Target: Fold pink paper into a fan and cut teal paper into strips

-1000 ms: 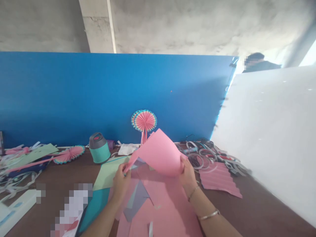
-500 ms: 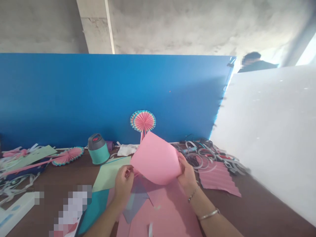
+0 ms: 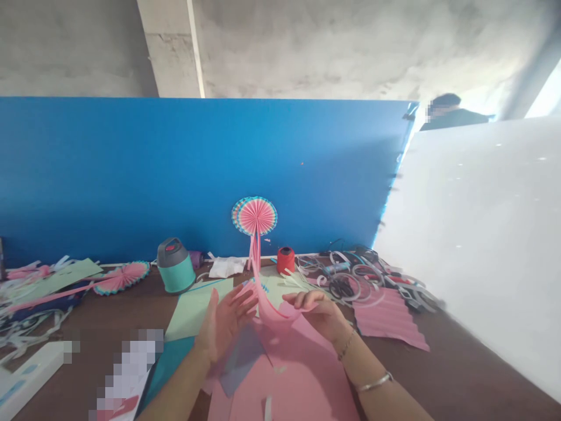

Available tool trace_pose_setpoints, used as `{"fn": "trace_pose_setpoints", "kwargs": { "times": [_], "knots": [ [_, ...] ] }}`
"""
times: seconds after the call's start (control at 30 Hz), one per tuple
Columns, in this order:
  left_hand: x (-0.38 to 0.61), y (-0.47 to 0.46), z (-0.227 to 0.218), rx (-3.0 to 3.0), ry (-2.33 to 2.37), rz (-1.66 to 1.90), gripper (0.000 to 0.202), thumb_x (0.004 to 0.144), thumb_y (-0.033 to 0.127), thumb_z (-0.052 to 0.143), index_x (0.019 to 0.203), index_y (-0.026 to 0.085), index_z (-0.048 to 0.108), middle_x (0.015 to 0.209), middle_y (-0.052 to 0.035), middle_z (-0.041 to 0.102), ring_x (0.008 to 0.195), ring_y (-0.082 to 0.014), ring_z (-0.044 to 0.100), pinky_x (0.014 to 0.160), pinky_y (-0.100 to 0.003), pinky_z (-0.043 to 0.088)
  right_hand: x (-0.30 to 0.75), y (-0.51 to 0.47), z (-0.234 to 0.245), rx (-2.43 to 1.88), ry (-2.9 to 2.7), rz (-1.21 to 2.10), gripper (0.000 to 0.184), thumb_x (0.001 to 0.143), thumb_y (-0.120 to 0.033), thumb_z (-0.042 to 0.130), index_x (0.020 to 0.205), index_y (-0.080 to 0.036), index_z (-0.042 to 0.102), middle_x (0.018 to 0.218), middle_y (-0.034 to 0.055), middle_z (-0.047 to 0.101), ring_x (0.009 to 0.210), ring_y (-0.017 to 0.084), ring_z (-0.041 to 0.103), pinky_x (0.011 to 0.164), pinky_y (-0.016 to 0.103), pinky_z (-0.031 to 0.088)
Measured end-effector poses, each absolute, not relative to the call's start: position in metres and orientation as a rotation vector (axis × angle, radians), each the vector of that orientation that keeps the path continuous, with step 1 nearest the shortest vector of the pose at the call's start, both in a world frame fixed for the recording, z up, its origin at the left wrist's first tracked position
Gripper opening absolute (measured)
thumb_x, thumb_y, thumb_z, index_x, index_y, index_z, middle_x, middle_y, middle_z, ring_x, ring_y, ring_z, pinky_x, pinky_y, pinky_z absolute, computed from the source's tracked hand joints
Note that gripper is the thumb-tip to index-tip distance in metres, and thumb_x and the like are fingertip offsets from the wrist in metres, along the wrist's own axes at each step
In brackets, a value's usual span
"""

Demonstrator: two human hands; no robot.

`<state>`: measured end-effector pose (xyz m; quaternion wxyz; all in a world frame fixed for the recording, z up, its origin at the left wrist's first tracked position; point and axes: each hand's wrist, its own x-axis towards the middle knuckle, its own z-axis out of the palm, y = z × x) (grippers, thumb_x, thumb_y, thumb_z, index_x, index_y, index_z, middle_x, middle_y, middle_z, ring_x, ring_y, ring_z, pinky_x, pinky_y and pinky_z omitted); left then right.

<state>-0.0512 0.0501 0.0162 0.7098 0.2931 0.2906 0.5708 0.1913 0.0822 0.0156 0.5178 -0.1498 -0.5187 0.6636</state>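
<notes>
A pink paper sheet (image 3: 280, 345) lies on the brown table (image 3: 460, 374) in front of me, its far edge curled up and folded over between my hands. My left hand (image 3: 225, 324) is open, fingers spread, its palm against the left side of the curl. My right hand (image 3: 319, 313) rests flat on top of the folded part, fingers stretched to the left. More pink sheets and a grey-purple piece (image 3: 239, 365) lie under the fold.
A pink-and-teal paper fan (image 3: 255, 216) stands against the blue partition (image 3: 175, 169). Near it are a red thread spool (image 3: 286, 259), a teal bottle (image 3: 175, 272), tape rolls and scissors (image 3: 350, 275), a pleated pink sheet (image 3: 388, 321) and light green paper (image 3: 197, 304). A white board (image 3: 482, 234) stands at right.
The pink sheet, held raised and curled before, has been folded down toward the table. Both hands have let go of its edges and now press on it, uncovering the red spool behind.
</notes>
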Motion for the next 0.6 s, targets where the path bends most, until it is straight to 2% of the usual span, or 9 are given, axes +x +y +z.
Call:
{"fn": "trace_pose_setpoints", "kwargs": {
  "times": [0.1,0.2,0.27,0.33,0.4,0.47,0.6],
  "knots": [
    [-0.056,0.053,0.012,0.686,0.592,1.199,0.075,0.075,0.074,0.030,0.119,0.018,0.054,0.131,-0.0149,0.049,0.116,-0.0311,0.050,0.094,-0.049,0.040,0.191,0.081,0.018,-0.361,-1.328,1.619,0.009,0.060,-0.018,0.063,0.054,-0.021,0.068,0.066,0.0031,0.065,0.096,0.027,0.059,0.091,0.044,0.036],
    [-0.060,0.055,0.007,0.771,0.624,1.180,0.071,0.076,0.073,0.031,0.122,0.022,0.053,0.136,-0.0124,0.044,0.121,-0.0301,0.045,0.095,-0.049,0.039,0.190,0.079,0.019,-0.342,-1.328,1.665,0.012,0.062,-0.020,0.060,0.051,-0.020,0.066,0.062,0.0038,0.062,0.090,0.027,0.060,0.087,0.045,0.038],
    [-0.060,0.053,0.006,0.839,0.635,1.176,0.063,0.076,0.067,0.042,0.122,0.026,0.052,0.137,-0.0098,0.044,0.124,-0.0284,0.042,0.096,-0.047,0.038,0.189,0.080,0.017,-0.345,-1.239,1.659,0.011,0.062,-0.021,0.059,0.053,-0.021,0.065,0.060,0.0023,0.061,0.081,0.024,0.060,0.084,0.044,0.039],
    [-0.058,0.050,0.008,0.895,0.636,1.164,0.055,0.071,0.052,0.060,0.122,0.030,0.052,0.135,-0.0069,0.046,0.122,-0.0277,0.044,0.096,-0.044,0.039,0.190,0.084,0.014,-0.419,-1.099,1.609,0.008,0.062,-0.021,0.060,0.057,-0.023,0.065,0.065,0.0007,0.063,0.075,0.021,0.059,0.080,0.041,0.041],
    [-0.054,0.046,0.011,0.926,0.635,1.159,0.059,0.064,0.032,0.071,0.120,0.032,0.053,0.129,-0.0051,0.052,0.118,-0.0272,0.049,0.095,-0.042,0.041,0.191,0.088,0.011,-0.516,-0.976,1.549,0.007,0.060,-0.020,0.061,0.062,-0.024,0.067,0.074,-0.0008,0.065,0.074,0.018,0.057,0.077,0.036,0.042],
    [-0.050,0.043,0.013,0.942,0.648,1.158,0.062,0.060,0.021,0.071,0.118,0.030,0.054,0.120,-0.0054,0.059,0.110,-0.0262,0.054,0.090,-0.040,0.043,0.193,0.091,0.010,-0.560,-0.941,1.524,0.007,0.059,-0.020,0.062,0.062,-0.025,0.067,0.078,-0.0013,0.067,0.075,0.017,0.057,0.077,0.035,0.042],
    [-0.050,0.042,0.014,1.008,0.748,1.197,0.039,0.065,0.023,0.068,0.103,0.021,0.060,0.093,-0.0065,0.067,0.086,-0.0226,0.062,0.077,-0.036,0.047,0.194,0.087,0.013,-0.515,-1.002,1.555,0.007,0.061,-0.026,0.059,0.057,-0.024,0.065,0.070,-0.0003,0.065,0.075,0.020,0.058,0.081,0.040,0.042]
  ]
}}
